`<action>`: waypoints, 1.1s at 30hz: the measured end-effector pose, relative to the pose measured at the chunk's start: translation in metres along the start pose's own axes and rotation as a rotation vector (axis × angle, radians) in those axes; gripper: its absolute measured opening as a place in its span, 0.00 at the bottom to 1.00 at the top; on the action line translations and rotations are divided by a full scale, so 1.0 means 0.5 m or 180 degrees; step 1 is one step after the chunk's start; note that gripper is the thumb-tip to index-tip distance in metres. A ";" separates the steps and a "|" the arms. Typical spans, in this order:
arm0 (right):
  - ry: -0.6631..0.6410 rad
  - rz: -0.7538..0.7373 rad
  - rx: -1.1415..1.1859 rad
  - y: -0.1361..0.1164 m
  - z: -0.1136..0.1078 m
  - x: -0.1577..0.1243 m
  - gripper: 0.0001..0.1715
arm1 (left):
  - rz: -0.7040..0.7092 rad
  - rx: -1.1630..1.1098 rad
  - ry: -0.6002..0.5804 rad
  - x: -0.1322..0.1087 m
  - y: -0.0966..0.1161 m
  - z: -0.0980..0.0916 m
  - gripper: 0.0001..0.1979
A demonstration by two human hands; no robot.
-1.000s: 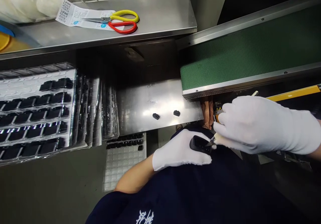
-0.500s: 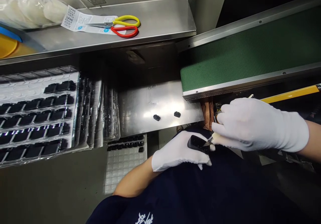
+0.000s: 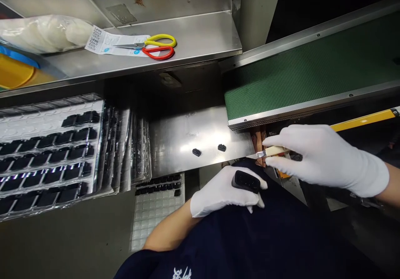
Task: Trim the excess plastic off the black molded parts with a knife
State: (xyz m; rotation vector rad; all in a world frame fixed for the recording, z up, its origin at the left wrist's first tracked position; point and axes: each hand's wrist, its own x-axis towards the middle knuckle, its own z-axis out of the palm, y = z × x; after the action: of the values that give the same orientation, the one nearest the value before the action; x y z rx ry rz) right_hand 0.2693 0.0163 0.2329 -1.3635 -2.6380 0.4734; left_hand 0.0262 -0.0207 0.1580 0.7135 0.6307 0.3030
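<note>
My left hand (image 3: pixel 223 190), in a white glove, is wrapped round a glossy black oblong part (image 3: pixel 246 181) close to my dark shirt. Above and to the right of it, my gloved right hand (image 3: pixel 318 158) grips a small knife (image 3: pixel 276 150) by its cream-coloured handle. The blade points left and stands apart from the black part. Two small black pieces, one on the left (image 3: pixel 196 152) and one on the right (image 3: pixel 221 147), lie on the metal table (image 3: pixel 175 145) beyond my left hand.
Stacked clear trays (image 3: pixel 46 158) with rows of black parts stand at left; another tray (image 3: pixel 153 216) sits lower. A green conveyor belt (image 3: pixel 300 79) runs at upper right. Scissors (image 3: pixel 159 46) and a plastic bag (image 3: pixel 53 33) lie on the metal shelf (image 3: pixel 206 37). A yellow bar (image 3: pixel 365 120) is at right.
My right hand has drawn the knife up and away from the black part, which the blade was touching before. My left hand keeps its hold. The whole view has shifted slightly.
</note>
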 end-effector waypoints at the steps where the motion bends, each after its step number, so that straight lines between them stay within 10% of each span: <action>1: -0.0173 0.0145 0.0169 -0.009 0.004 0.003 0.17 | 0.0008 0.0116 0.0022 0.000 0.002 0.000 0.19; 8: -0.0887 0.0298 0.0724 -0.065 0.054 0.042 0.17 | 0.0091 0.1186 0.0229 0.001 0.026 0.006 0.10; 18: -0.0237 0.0678 0.1086 -0.034 0.041 0.078 0.08 | 0.0312 -0.0034 0.0001 -0.033 -0.013 -0.062 0.20; 27: -0.1439 0.1562 0.1209 0.081 0.434 0.181 0.19 | 0.0902 -0.0818 -0.0183 -0.084 -0.057 -0.134 0.20; 33: -0.1132 0.1457 0.1513 0.056 0.524 0.255 0.18 | 0.1322 -0.0012 0.0461 -0.118 -0.060 -0.162 0.18</action>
State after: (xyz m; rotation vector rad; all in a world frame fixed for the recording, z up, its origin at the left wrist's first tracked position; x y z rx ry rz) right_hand 0.1487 0.0793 -0.0265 -1.8254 -2.1908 1.4092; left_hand -0.0691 -0.0280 0.1153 0.8223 0.6152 0.7443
